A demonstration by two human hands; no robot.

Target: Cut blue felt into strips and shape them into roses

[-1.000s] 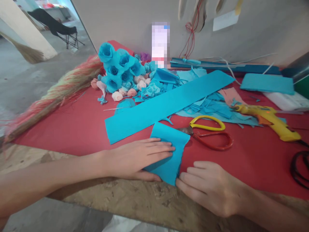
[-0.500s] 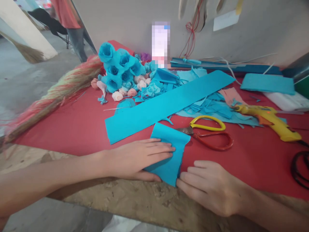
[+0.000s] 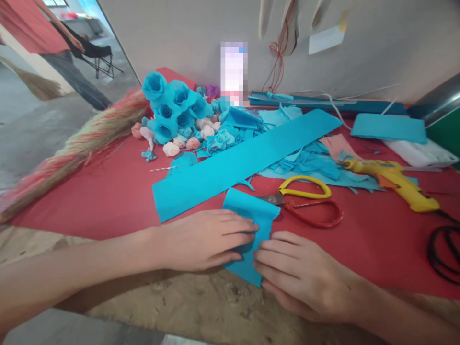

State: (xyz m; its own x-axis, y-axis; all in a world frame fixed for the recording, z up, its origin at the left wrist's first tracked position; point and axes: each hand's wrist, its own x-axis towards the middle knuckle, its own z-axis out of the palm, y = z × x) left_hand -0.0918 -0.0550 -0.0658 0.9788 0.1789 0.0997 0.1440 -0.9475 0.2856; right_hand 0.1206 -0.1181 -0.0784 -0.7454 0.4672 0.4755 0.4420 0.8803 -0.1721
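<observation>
A small blue paper piece (image 3: 247,203) lies near the table's front edge. My left hand (image 3: 204,239) rests flat on its left part, fingers stretched out. At its right edge is my right hand (image 3: 298,270), fingers bent together over the paper and the thumb tucked below, closed on that edge. Scissors (image 3: 309,201) with one yellow and one red handle lie just behind, blades by the paper's top corner. A long blue paper strip (image 3: 244,165) lies slantwise beyond my hands.
Blue paper flowers (image 3: 176,105) and small roses are piled at the back left, blue scraps (image 3: 309,160) behind the strip. A yellow glue gun (image 3: 398,179) lies right, a fringed bundle (image 3: 86,143) left. A person in a pink shirt (image 3: 32,26) stands beyond.
My right hand has shifted left and up onto the paper's right edge, its fingers now over it. My left hand stays on the paper. The view has turned slightly; more of the person shows.
</observation>
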